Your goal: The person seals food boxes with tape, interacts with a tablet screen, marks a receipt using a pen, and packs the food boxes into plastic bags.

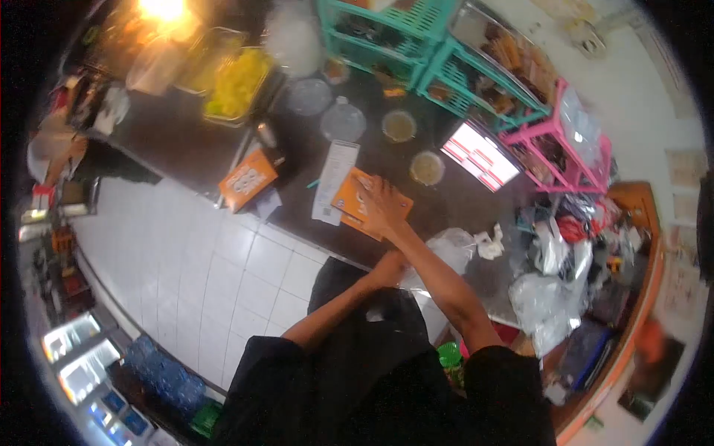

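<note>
My right hand point(381, 204) lies across the top of an orange box point(351, 195) with white lettering. Its fingers are stretched out over the lid. Closer to my body, at the counter's edge, my left hand point(390, 269) is closed on a clear plastic bag point(452, 251), partly hidden behind my right forearm. Left of the box lies a long printed paper slip point(336, 178), with a teal pen point(313, 183) beside it. A second orange box point(248, 181) sits farther left near the edge.
Two round lidded tubs point(399, 126) and a tablet point(481, 156) stand behind the box. Teal baskets point(387, 37) and a pink basket point(565, 149) line the back. Crumpled tissue point(489, 242) and plastic bags point(547, 305) lie right. A tray of yellow-green food point(236, 85) is at far left.
</note>
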The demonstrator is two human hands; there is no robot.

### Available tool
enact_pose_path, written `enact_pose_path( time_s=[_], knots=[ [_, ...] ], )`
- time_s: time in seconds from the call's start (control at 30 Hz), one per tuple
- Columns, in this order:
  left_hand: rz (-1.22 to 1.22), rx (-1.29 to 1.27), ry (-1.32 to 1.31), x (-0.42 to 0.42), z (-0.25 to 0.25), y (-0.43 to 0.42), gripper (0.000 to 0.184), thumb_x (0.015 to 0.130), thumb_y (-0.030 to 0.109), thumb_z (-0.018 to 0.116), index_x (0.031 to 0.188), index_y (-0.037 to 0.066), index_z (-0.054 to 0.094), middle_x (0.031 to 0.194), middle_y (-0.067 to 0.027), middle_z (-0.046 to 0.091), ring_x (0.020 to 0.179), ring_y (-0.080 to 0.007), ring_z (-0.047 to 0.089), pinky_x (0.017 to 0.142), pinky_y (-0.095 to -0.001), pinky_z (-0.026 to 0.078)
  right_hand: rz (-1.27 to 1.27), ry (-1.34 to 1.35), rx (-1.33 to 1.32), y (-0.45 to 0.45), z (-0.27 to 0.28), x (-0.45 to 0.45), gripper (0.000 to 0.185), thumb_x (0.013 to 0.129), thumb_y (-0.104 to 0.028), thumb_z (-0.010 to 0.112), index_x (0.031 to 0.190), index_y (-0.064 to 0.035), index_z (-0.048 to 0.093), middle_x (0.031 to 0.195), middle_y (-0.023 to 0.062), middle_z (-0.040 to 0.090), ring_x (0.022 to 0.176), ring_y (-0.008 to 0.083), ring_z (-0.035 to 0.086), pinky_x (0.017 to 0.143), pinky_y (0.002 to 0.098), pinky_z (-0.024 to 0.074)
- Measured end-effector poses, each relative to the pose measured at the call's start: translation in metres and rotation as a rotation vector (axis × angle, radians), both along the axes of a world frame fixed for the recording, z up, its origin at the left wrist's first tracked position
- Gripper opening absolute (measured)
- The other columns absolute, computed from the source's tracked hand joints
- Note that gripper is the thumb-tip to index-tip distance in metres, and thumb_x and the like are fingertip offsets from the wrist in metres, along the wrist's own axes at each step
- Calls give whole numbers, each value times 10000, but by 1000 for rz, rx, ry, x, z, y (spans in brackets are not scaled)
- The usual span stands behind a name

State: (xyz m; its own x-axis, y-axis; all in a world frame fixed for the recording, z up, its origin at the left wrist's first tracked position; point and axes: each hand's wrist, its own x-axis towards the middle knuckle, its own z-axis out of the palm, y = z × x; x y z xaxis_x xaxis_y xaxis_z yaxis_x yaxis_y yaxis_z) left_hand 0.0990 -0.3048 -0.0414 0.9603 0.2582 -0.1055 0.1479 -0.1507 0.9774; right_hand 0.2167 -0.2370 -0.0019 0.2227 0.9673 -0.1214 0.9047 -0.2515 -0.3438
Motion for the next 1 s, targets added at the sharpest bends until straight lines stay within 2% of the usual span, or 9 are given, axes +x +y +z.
enact_pose_path(
  time_s=[0.13,0.3,0.4,0.63,0.77,0.87,0.93,0.97,1.0],
  knots=[
    [211,-732,37,-18,-50,12,327,820,-1,528,1116,-9,666,986,-105,714,924,-176,651,849,-312,500,-192,281,201,-18,78,17,1074,547,-285,872,1455,-123,321,1326,256,365,1198,434,417,995,541,367],
    [255,-755,153,-22,-8,77,342,897,128,485,1158,-12,655,1056,-88,687,917,-149,625,826,-277,488,-483,451,719,-88,97,1,1081,512,-232,889,1399,7,320,1323,263,371,1205,452,404,1011,519,364],
    [307,-678,107,-12,29,104,394,914,165,447,1215,-22,622,1116,-92,665,992,-160,612,870,-286,480,-411,107,600,-140,1,-1,1216,512,-288,903,1499,-211,196,1406,218,326,1298,420,353,1041,570,319],
    [24,-703,-76,32,40,106,302,930,84,489,1160,-21,653,1174,-91,654,1073,-179,601,949,-303,458,-74,188,-81,-180,18,2,848,607,-296,846,1358,-184,469,1381,221,363,1297,403,364,1029,518,337],
    [-45,-530,-50,30,56,84,297,908,32,478,1134,-16,664,1157,-105,660,1066,-176,599,930,-305,464,-326,54,-323,-177,-21,1,514,727,-187,736,1218,-131,596,1250,257,491,1196,407,474,933,487,417],
    [87,-560,71,18,40,81,312,845,9,533,1127,-3,666,1139,-98,663,1036,-168,595,903,-312,464,-70,33,-273,-183,21,7,390,762,-178,698,1142,-118,634,1176,268,554,1121,417,528,891,515,431],
    [180,-455,-12,3,28,78,322,828,24,570,1137,-12,652,1137,-95,660,1039,-169,587,911,-316,453,-362,533,-417,-97,126,1,478,758,-278,734,1196,-134,608,1216,286,550,1171,435,511,988,497,408],
    [130,-684,-93,-5,25,76,395,808,52,622,1194,-29,598,1135,-105,651,1081,-183,575,952,-328,429,-439,641,-183,-64,149,-16,573,747,-327,750,1260,-142,575,1288,296,507,1215,430,481,1012,510,389],
    [214,-496,-64,-11,6,61,407,814,64,627,1206,-33,581,1131,-103,649,1080,-180,571,957,-327,422,-326,380,-56,-31,126,-31,735,712,-340,781,1355,-163,474,1322,298,466,1244,438,444,1008,545,371]
  ],
)
